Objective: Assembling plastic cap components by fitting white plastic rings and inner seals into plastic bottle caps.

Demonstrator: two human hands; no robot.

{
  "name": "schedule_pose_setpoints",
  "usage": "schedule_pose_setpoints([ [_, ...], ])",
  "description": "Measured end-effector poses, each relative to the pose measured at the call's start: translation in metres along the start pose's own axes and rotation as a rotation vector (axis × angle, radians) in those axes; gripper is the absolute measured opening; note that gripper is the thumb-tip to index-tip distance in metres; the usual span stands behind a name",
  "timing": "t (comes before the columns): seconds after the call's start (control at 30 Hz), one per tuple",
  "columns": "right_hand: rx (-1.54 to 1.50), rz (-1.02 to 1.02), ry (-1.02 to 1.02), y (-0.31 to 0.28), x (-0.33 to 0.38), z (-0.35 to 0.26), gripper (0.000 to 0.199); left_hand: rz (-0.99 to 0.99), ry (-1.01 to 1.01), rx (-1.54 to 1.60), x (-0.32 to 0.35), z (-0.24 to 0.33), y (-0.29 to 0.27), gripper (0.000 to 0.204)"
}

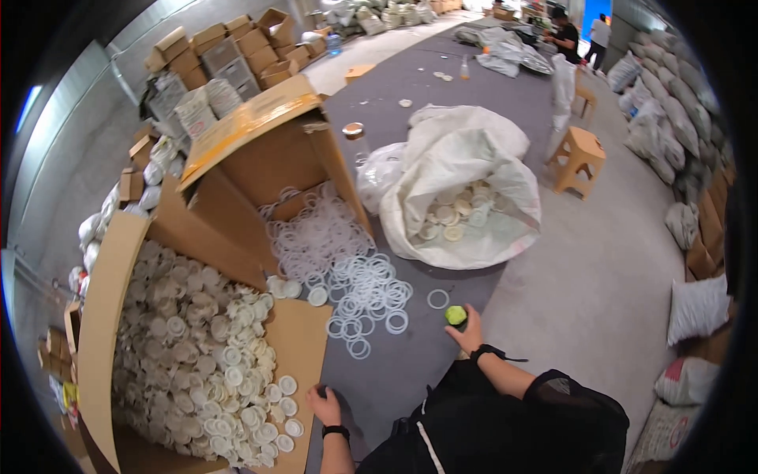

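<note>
Head view shows me the right hand (469, 330) pinching a small green-topped object (455, 315) at the tabletop (363, 383), near a lone translucent ring (437, 299). The left hand (325, 408) is by the cardboard flap (304, 332), its grip unclear to me. I judge this a holding step; moving on calls for a steady pinch.

Piled sacks (667, 107), cartons (254, 44) and a long worktable (379, 99) suggest a workshop.
</note>
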State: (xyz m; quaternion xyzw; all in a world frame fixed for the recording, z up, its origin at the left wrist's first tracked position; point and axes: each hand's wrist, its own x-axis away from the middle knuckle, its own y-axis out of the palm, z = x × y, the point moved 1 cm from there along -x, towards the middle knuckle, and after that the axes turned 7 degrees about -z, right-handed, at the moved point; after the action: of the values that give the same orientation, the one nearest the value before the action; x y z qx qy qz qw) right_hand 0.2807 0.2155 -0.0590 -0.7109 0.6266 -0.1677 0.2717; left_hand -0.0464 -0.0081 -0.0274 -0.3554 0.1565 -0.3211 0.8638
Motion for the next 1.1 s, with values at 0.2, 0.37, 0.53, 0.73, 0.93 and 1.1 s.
schedule_pose_setpoints([
  [0.2,-0.151,0.158,0.164,-0.015,0.012,0.001,0.055,0.359,0.083,-0.4,-0.037,0.013,-0.018,0.027],
  [0.37,-0.259,0.186,0.196,-0.023,0.022,-0.011,0.041,0.266,-0.137,-0.574,-0.051,-0.047,-0.022,0.033],
  [0.53,-0.722,-0.141,0.308,-0.007,0.035,-0.065,0.024,0.077,-0.154,0.056,-0.049,-0.065,-0.015,0.016],
  [0.73,-0.908,-0.671,0.518,0.052,0.053,-0.126,0.034,-0.62,-0.342,1.148,-0.007,0.054,0.037,0.015],
  [0.93,-1.017,-0.85,0.733,0.065,0.056,-0.111,0.034,-1.01,-0.196,0.508,-0.03,0.081,0.069,0.016],
  [1.1,-1.042,-0.774,0.782,0.035,0.052,-0.081,0.032,-0.322,0.408,-0.131,-0.073,0.068,0.06,0.047],
])
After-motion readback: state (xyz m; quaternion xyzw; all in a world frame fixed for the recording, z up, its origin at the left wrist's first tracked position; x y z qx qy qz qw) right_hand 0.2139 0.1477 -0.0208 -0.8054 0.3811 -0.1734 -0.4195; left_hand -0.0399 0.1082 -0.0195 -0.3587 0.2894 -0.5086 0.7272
